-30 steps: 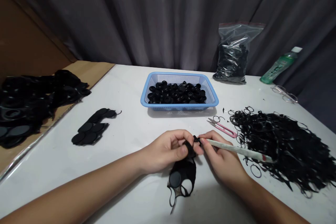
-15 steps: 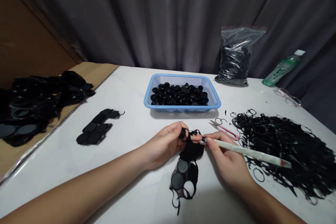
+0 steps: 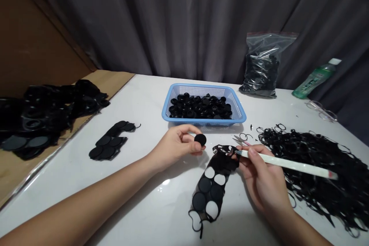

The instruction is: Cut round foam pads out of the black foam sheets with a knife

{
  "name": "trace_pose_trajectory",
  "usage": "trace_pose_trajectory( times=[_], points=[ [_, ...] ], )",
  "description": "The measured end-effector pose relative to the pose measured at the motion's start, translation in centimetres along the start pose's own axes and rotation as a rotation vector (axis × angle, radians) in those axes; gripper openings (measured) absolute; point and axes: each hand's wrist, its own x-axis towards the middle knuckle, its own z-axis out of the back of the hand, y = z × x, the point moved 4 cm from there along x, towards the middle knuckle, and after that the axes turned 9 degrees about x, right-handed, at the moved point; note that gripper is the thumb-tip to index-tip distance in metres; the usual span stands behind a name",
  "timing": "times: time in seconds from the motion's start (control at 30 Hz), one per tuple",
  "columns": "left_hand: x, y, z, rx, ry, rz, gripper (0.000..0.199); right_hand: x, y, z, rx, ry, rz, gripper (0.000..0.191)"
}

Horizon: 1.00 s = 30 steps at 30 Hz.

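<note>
My left hand [image 3: 183,144] pinches a round black disc [image 3: 200,139] between thumb and fingers, held over the table in front of the basket. My right hand [image 3: 263,177] is closed around a white pen-like tool [image 3: 294,166] with a dark tip at its left end and a reddish mark at the other. The same hand's fingers also grip the upper end of a black sheet [image 3: 216,167]. This sheet hangs down to the left, with several round holes and a few discs [image 3: 205,185] still set in it.
A blue basket [image 3: 203,122] holds many black round pieces. Pink-handled scissors [image 3: 240,140] and a heap of black scraps [image 3: 319,177] lie at right. Another disc sheet [image 3: 108,147] lies left. A zip bag [image 3: 259,71], a green bottle [image 3: 315,78] and glasses [image 3: 321,110] stand behind.
My left hand has come away from the black sheet, drawing left with a disc turned face-on. My right hand has shifted slightly right with the tool and sheet. The whole view has moved a little.
</note>
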Motion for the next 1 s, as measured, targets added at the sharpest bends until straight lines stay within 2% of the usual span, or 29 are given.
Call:
trace_pose_trajectory(
  times=[0.13, 0.33, 0.5, 0.6, 0.67, 0.73, 0.8, 0.87, 0.93, 1.0],
  points=[
    [0.0, 0.5, -0.1, -0.137, -0.019, -0.041, 0.048, 0.0, -0.3, -0.1, -0.013, 0.011, -0.041, 0.021],
    [0.4, 0.9, 0.7, -0.313, -0.155, 0.022, 0.053, -0.1, -0.6, 0.3, -0.030, -0.037, -0.087, 0.025],
    [0.2, 0.4, 1.1, -0.302, -0.209, 0.041, 0.040, -0.1, -0.9, 0.3, -0.027, -0.071, -0.139, 0.030],
    [0.4, -0.5, 1.6, -0.282, -0.299, 0.050, 0.030, -0.3, -1.0, 0.1, -0.032, -0.083, -0.172, 0.032],
    [0.7, -1.4, 2.1, -0.282, -0.378, 0.031, 0.036, -0.4, -1.0, 0.1, -0.035, -0.089, -0.193, 0.032],
    [1.2, -2.3, 2.4, -0.303, -0.401, 0.001, 0.050, -0.5, -1.1, 0.1, -0.036, -0.093, -0.201, 0.032],
    [1.3, -3.1, 2.2, -0.315, -0.351, -0.028, 0.059, -0.6, -1.3, 0.2, -0.034, -0.098, -0.200, 0.031],
    [0.8, -3.5, 1.2, -0.299, -0.247, -0.055, 0.061, -0.6, -1.4, 0.3, -0.032, -0.102, -0.196, 0.031],
    [-0.6, -3.7, -0.9, -0.285, -0.075, -0.087, 0.051, -0.6, -1.5, 0.5, -0.030, -0.086, -0.191, 0.030],
    [-2.7, -4.0, -4.1, -0.309, 0.189, -0.146, 0.026, -0.6, -1.6, 0.6, -0.050, -0.053, -0.180, 0.028]
  ],
)
